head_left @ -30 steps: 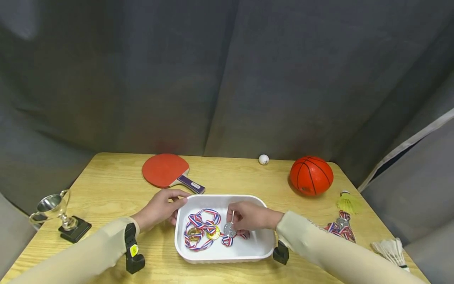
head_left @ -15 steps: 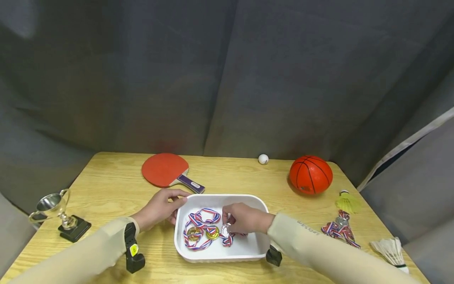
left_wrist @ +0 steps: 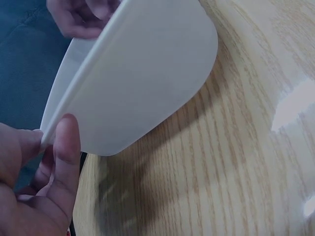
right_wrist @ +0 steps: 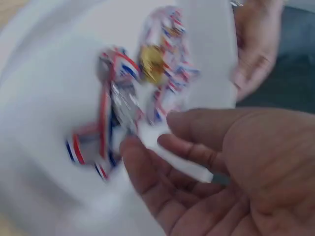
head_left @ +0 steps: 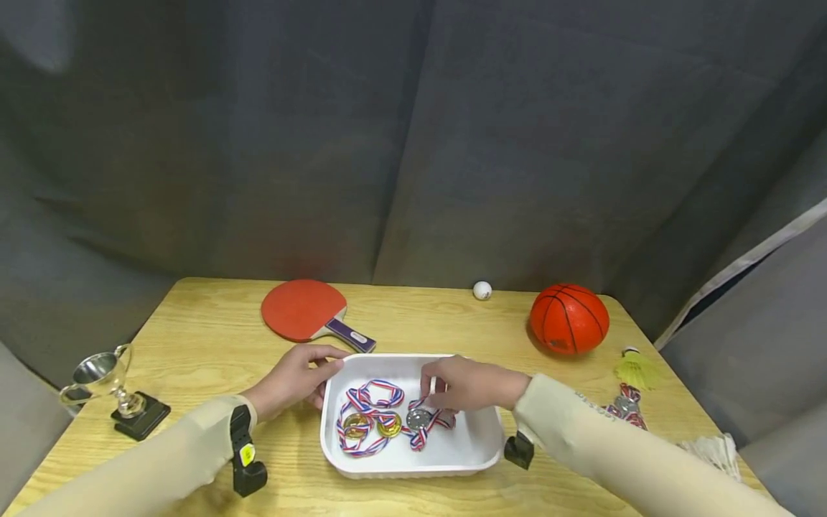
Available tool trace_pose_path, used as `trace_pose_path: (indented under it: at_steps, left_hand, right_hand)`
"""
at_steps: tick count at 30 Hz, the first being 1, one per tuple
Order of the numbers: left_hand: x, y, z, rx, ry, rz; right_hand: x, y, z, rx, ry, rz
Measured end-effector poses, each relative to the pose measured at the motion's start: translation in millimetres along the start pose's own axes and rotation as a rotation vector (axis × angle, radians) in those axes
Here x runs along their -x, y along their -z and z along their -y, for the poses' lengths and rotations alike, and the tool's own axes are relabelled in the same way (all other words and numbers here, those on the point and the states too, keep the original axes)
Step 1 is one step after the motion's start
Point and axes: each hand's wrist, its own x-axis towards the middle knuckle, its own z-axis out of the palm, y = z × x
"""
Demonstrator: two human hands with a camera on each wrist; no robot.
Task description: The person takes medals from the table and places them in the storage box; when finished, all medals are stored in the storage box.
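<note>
A white tub (head_left: 461,452) stands at the front middle of the table. My left hand (head_left: 293,377) pinches its left rim, with the thumb and a finger (left_wrist: 67,140) on opposite sides of the wall. Inside, at the left, lie two gold medals (head_left: 389,424) with striped red, white and blue ribbons. To their right is a silver medal (head_left: 418,418) on its bunched ribbon (head_left: 418,439). Just above it hovers my right hand (head_left: 474,384). Its thumb and forefinger are spread apart in the blurred right wrist view, with the silver medal (right_wrist: 125,105) beyond the fingertips.
A red table tennis bat (head_left: 304,310) lies behind the tub. A white ball (head_left: 482,290) and an orange basketball (head_left: 568,319) are at the back. Along the right edge are a yellow shuttlecock (head_left: 635,370), more medals (head_left: 625,406) and a white shuttlecock (head_left: 713,451). A trophy cup (head_left: 119,391) stands left.
My right hand shifted left with the silver medal, then let it go onto the ribbon in the tub and drew back up and right. The left hand stays on the rim.
</note>
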Motion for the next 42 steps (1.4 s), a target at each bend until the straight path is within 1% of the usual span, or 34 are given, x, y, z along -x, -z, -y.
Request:
trace_pose_path:
  at_steps: [3, 7, 9, 11, 13, 17, 20, 23, 27, 29, 32, 35, 38, 42]
  left_hand:
    - [-0.2, -0.4, 0.1, 0.003, 0.002, -0.002]
    - [-0.6, -1.4, 0.5, 0.008, 0.003, -0.006]
    - [-0.9, -1.9, 0.7, 0.011, 0.005, -0.004]
    - [-1.1, -2.0, 1.3, 0.012, 0.005, -0.001]
    - [-1.1, -2.0, 1.7, 0.017, 0.010, -0.005]
    - [-0.9, -1.2, 1.9, 0.020, 0.005, 0.000]
    - [-1.7, -0.4, 1.2, 0.015, 0.001, 0.001]
    - [-2.6, 0.2, 0.7, 0.006, 0.005, -0.003]
    - [-2.4, 0.1, 1.1, -0.001, 0.010, -0.011]
    - [-2.1, -0.2, 1.3, -0.002, 0.008, -0.012]
    - [-2.1, -0.7, 1.4, 0.000, 0.010, -0.013]
    - [-2.4, -1.2, 0.6, 0.004, 0.017, -0.015]
    - [-2.3, -1.4, 0.2, 0.006, 0.020, -0.014]
    - [-2.2, -1.4, 1.5, 0.009, 0.022, -0.013]
  right_hand:
    - [18.4, 21.0, -10.5, -0.045, 0.042, -0.018]
    - [49.9, 49.3, -32.5, -0.063, 0.108, -0.060]
    - [67.3, 59.3, -45.1, -0.088, 0.118, -0.094]
    - [83.4, 64.4, -58.6, -0.128, 0.117, -0.140]
    - [97.8, 65.2, -73.7, -0.174, 0.106, -0.182]
    - [124.0, 58.7, -112.7, -0.205, 0.088, -0.252]
    - [142.4, 48.5, -145.7, -0.172, 0.055, -0.312]
    - [157.2, 34.9, -175.0, -0.109, -0.015, -0.375]
    - [170.6, 18.5, -204.4, -0.039, -0.172, -0.425]
    - [174.2, 12.8, -215.0, -0.029, -0.268, -0.427]
    - [175.0, 6.3, -227.8, -0.016, -0.368, -0.422]
    - [171.5, 1.6, -237.5, -0.001, -0.408, -0.412]
    - [167.6, -0.8, -244.8, 0.013, -0.411, -0.393]
    - [164.2, -2.2, -248.1, 0.018, -0.400, -0.363]
